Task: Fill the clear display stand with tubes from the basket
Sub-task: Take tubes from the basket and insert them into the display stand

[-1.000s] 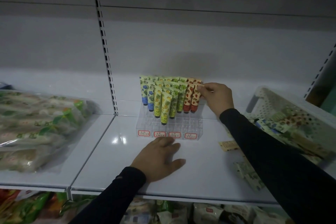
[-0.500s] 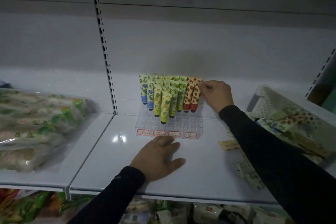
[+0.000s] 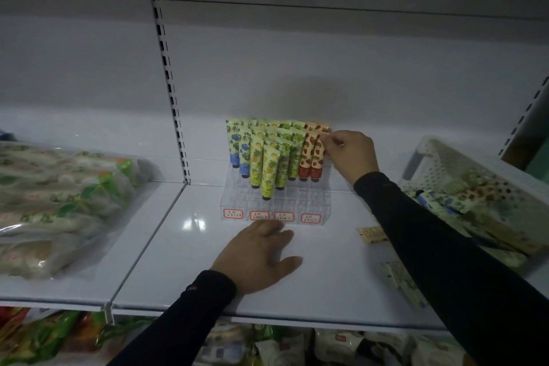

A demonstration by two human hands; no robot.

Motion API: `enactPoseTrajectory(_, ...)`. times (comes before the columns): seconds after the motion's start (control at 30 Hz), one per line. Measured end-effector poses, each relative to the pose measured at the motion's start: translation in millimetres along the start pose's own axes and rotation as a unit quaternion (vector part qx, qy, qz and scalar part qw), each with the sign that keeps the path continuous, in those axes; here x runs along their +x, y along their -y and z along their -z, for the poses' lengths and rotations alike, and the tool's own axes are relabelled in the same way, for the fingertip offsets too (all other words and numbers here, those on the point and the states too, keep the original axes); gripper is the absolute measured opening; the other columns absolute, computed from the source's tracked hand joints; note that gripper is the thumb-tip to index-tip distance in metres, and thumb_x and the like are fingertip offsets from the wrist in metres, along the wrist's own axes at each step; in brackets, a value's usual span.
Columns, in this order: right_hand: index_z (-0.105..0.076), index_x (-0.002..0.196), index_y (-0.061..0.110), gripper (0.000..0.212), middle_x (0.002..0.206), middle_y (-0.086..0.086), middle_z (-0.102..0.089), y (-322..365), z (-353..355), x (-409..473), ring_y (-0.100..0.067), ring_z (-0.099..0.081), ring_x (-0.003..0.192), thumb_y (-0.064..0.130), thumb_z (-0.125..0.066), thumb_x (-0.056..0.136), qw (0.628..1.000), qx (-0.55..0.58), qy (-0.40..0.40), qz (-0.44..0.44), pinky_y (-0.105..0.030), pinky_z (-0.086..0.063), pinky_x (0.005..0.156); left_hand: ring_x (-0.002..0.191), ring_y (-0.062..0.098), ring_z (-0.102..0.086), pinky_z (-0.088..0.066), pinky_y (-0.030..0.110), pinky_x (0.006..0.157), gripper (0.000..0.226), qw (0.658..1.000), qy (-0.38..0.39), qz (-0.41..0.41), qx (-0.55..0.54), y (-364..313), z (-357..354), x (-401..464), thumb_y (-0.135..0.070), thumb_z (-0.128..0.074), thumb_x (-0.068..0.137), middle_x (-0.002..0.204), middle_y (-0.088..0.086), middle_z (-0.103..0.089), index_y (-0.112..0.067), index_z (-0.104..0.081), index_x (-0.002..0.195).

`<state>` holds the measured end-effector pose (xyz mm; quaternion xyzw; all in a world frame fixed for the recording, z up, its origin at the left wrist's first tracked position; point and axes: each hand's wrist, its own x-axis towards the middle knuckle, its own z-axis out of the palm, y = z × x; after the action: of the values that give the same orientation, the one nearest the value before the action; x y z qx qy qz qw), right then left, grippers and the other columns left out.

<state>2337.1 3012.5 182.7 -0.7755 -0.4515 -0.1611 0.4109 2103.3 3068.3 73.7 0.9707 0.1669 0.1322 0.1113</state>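
A clear stepped display stand sits at the back of the white shelf, holding several upright tubes: blue-flower, yellow and green ones on the left and middle, red strawberry ones on the right. My right hand pinches the top of the rightmost strawberry tube, which stands in the stand's right column. My left hand rests flat on the shelf just in front of the stand, fingers spread. The white perforated basket on the right holds several more tubes.
Two tubes lie loose on the shelf between stand and basket, partly under my right arm. A large clear bag of packaged goods fills the left shelf section. A slotted upright divides the back wall. Packets fill the shelf below.
My right hand has stayed at the top of the rightmost strawberry tube with only slight finger movement. My left hand has not moved.
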Motion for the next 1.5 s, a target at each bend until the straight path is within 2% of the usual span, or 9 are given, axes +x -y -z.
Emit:
enactPoseTrajectory(0.1,-0.067,0.072,0.002,0.042,0.074,-0.010,-0.070,1,1,0,-0.026,-0.062,0.070,0.033,-0.054,0.097,1.000,0.007,0.005,-0.007,-0.033,-0.047,0.070,0.138,0.012,-0.032,-0.024,0.023,0.112,0.066,1.000,-0.004,0.001,-0.001,1,0,0,-0.069,-0.042,0.089,0.151,-0.005,-0.039,-0.030,-0.047,0.141)
enactPoseTrajectory(0.47,-0.067,0.083,-0.004,0.052,0.078,-0.020,-0.069,-1,25,-16,-0.034,-0.064,0.077,0.041,-0.046,0.099,0.998,0.032,0.003,-0.048,-0.042,-0.053,0.077,0.137,0.010,-0.033,-0.027,0.025,0.113,0.064,1.000,-0.005,0.009,-0.017,0,1,1,-0.069,-0.045,0.088,0.150,-0.007,-0.040,-0.031,-0.050,0.139)
enactPoseTrajectory(0.67,-0.073,0.101,0.013,0.032,0.101,0.007,-0.069,-24,80,-53,-0.010,-0.062,0.094,0.038,-0.054,0.096,0.996,0.027,0.052,-0.075,-0.022,-0.044,0.085,0.125,0.006,-0.045,-0.034,0.018,0.104,0.056,0.998,-0.015,0.005,-0.055,-5,7,-1,-0.062,-0.053,0.089,0.134,-0.013,-0.054,-0.031,-0.054,0.135)
enactPoseTrajectory(0.87,-0.064,0.088,0.030,0.013,0.089,0.021,-0.060,-53,125,-100,-0.002,-0.058,0.086,0.035,-0.055,0.096,0.987,-0.008,0.135,-0.081,-0.017,-0.040,0.077,0.123,0.011,-0.051,-0.039,0.025,0.104,0.072,0.996,-0.005,-0.017,-0.093,-42,10,17,-0.073,-0.043,0.082,0.135,-0.008,-0.056,-0.028,-0.054,0.137)
enactPoseTrajectory(0.97,-0.066,0.083,0.034,0.015,0.083,0.021,-0.061,-61,139,-118,0.007,-0.056,0.078,0.032,-0.057,0.095,0.983,-0.036,0.173,-0.057,-0.017,-0.040,0.071,0.126,0.014,-0.047,-0.036,0.024,0.104,0.063,0.990,0.037,-0.061,-0.118,-84,8,32,-0.061,-0.051,0.090,0.140,-0.003,-0.052,-0.025,-0.048,0.141)
enactPoseTrajectory(1.2,-0.060,0.129,0.019,0.034,0.127,0.002,-0.060,-73,168,-141,-0.012,-0.052,0.113,0.030,-0.053,0.097,0.930,-0.209,0.302,-0.014,-0.018,-0.032,0.086,0.110,0.026,-0.052,-0.046,0.039,0.092,0.060,0.982,0.103,-0.109,-0.111,-165,-20,53,-0.056,-0.055,0.090,0.125,0.011,-0.054,-0.012,-0.052,0.131)
enactPoseTrajectory(1.3,-0.056,0.125,0.021,0.038,0.119,-0.003,-0.049,-75,181,-147,-0.023,-0.049,0.113,0.026,-0.060,0.088,0.884,-0.266,0.385,-0.010,-0.033,-0.042,0.095,0.108,0.032,-0.050,-0.046,0.041,0.087,0.073,0.986,0.107,-0.108,-0.063,-178,-34,61,-0.066,-0.047,0.082,0.121,0.013,-0.053,-0.013,-0.048,0.132)
enactPoseTrajectory(1.37,-0.051,0.117,0.022,0.036,0.111,-0.004,-0.044,-79,178,-151,-0.028,-0.052,0.101,0.020,-0.059,0.082,0.849,-0.336,0.407,0.011,-0.043,-0.048,0.085,0.108,0.034,-0.048,-0.041,0.039,0.085,0.068,0.989,0.099,-0.112,-0.008,-183,-40,64,-0.063,-0.049,0.086,0.120,0.014,-0.052,-0.014,-0.047,0.132)
enactPoseTrajectory(1.5,-0.047,0.131,0.024,0.040,0.118,-0.011,-0.047,-89,162,-157,-0.029,-0.053,0.103,0.016,-0.048,0.093,0.846,-0.392,0.360,0.030,-0.034,-0.044,0.080,0.113,0.034,-0.047,-0.037,0.037,0.087,0.049,0.992,0.078,-0.102,-0.005,-184,-41,66,-0.042,-0.051,0.094,0.123,0.015,-0.050,-0.015,-0.048,0.135)
